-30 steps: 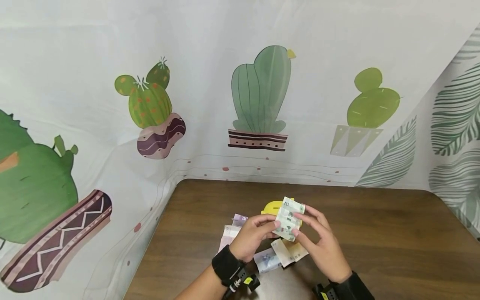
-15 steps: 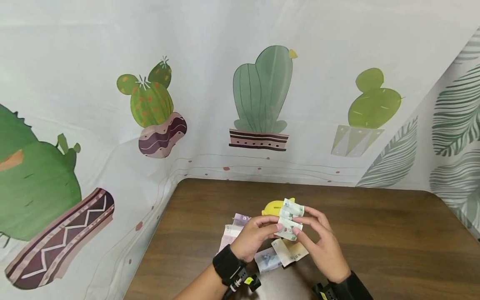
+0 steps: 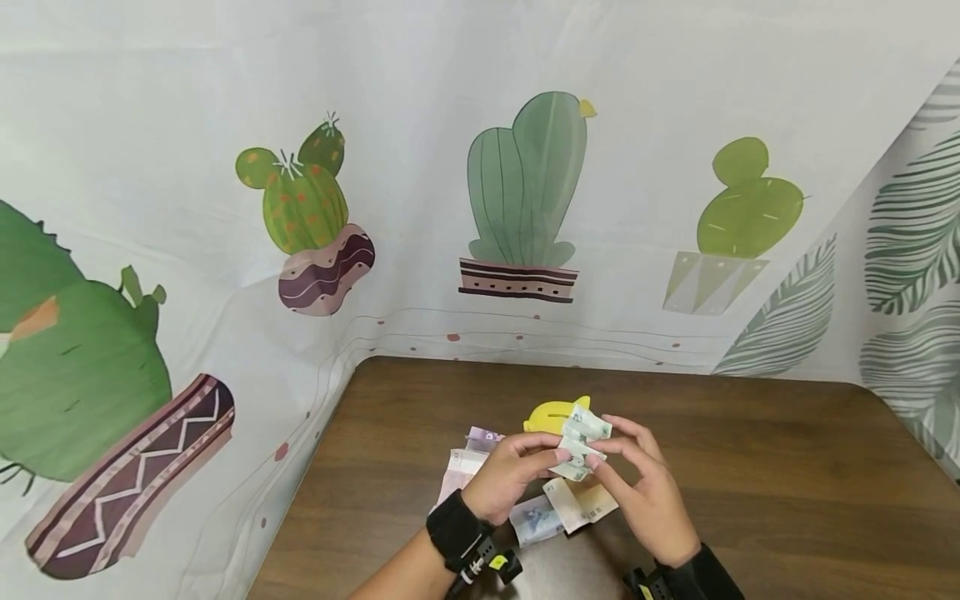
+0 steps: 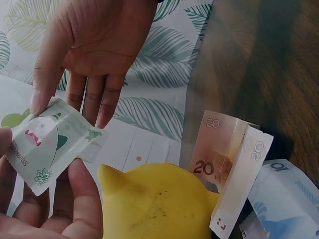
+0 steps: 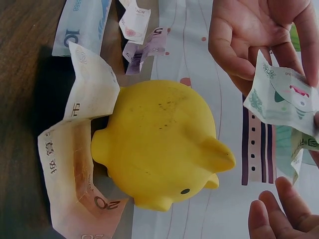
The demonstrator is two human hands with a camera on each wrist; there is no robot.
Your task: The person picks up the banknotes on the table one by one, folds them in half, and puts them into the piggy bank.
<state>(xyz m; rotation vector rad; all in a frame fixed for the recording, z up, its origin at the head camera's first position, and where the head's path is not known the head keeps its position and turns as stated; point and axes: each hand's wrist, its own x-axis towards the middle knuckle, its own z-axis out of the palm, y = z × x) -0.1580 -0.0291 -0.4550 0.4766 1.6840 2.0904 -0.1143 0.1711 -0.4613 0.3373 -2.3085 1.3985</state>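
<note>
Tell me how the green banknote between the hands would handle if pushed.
The green banknote is probably floppy, being thin and bent along creases. It might fold back after flattening, since its folds show plainly. It seems light, a small paper piece that the left hand and right hand pinch.

Pig (image 3: 550, 416) blks fwd; tbl (image 3: 810, 467) room R.
</note>
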